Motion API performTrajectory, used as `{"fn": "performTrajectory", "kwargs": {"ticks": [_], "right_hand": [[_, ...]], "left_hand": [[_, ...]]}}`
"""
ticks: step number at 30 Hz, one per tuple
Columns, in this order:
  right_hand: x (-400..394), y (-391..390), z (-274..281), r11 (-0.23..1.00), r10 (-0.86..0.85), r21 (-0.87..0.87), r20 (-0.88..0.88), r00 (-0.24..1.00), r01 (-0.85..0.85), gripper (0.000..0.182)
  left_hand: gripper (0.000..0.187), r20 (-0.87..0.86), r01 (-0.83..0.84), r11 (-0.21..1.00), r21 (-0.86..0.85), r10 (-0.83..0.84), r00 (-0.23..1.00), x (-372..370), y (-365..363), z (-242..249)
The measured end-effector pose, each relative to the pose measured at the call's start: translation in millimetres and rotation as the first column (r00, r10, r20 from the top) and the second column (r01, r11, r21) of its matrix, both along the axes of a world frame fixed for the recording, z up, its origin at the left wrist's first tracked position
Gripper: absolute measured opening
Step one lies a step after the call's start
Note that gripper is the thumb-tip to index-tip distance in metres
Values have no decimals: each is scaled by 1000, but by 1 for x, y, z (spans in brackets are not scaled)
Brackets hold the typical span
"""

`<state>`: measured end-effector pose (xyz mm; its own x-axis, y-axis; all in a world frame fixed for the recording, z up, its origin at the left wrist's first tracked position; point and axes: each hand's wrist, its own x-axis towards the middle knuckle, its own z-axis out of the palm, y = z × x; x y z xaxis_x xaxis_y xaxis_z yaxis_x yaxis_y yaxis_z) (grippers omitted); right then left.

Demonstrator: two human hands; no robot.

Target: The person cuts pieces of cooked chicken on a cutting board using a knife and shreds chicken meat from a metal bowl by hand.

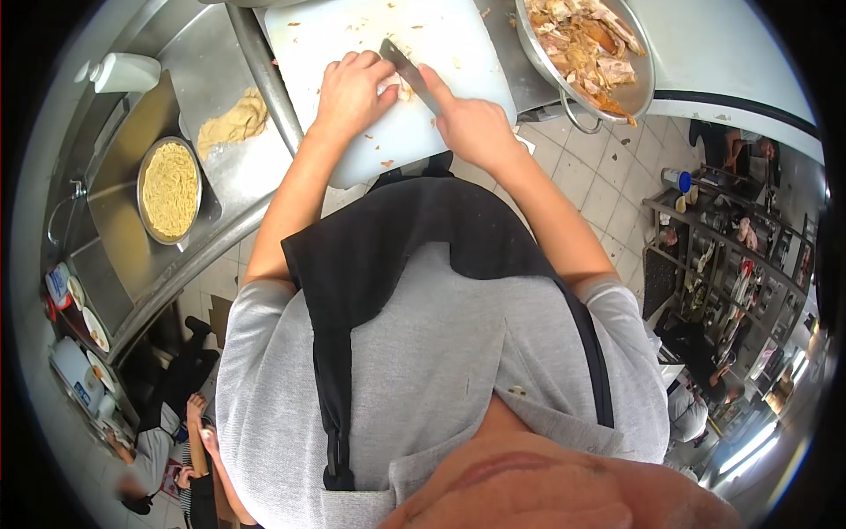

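My right hand (471,125) grips the handle of a kitchen knife (409,70), with the index finger stretched along the blade. The blade slants up and to the left across a white cutting board (304,62). Just left of the knife, my left hand (354,95) has its fingers curled over a small piece of pale meat (398,87), partly hidden under them. Small scraps of meat dot the board. To the right, a metal colander-like bowl (649,62) holds a heap of browned cooked meat pieces (590,48).
At left is a metal sink counter (198,53) with a yellowish clump (233,125) and a round pan of pale yellow strips (169,191). A white bottle (128,73) stands by the wall. Other people are at lower left and right; a loaded rack (731,256) stands at right.
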<state>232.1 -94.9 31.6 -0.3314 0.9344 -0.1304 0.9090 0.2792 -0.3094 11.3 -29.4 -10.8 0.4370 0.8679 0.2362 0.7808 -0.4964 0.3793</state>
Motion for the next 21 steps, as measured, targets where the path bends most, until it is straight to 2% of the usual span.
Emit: {"fn": "performTrajectory", "kwargs": {"ticks": [4,9,13,15,16,18,19,21], "right_hand": [[-3,13,5,999,-13,38,21,1000,12,84],[3,-8,35,994,9,-106,103,995,2,85],[-1,-12,25,991,27,-135,123,992,-10,84],[-7,-1,5,998,0,-64,25,1000,1,83],[-8,6,0,998,0,-66,25,1000,1,83],[-10,15,-3,999,27,40,-22,999,-26,83],[-9,16,-1,999,27,47,-24,999,-26,83],[-6,13,14,1000,-14,-23,25,1000,15,83]], "left_hand": [[25,38,2,1000,-4,-2,999,-3,3,-4],[25,10,-35,999,11,35,999,-4,-1,-2],[25,51,-19,999,27,17,999,-5,1,-4],[25,23,-27,1000,2,27,999,-6,0,-3],[25,22,-27,1000,1,27,999,-6,0,-4],[24,39,-10,1000,-27,11,999,-7,2,-6],[23,100,-15,1000,18,13,995,-8,2,-10],[23,95,-36,998,48,31,995,-11,-2,-9]]}}
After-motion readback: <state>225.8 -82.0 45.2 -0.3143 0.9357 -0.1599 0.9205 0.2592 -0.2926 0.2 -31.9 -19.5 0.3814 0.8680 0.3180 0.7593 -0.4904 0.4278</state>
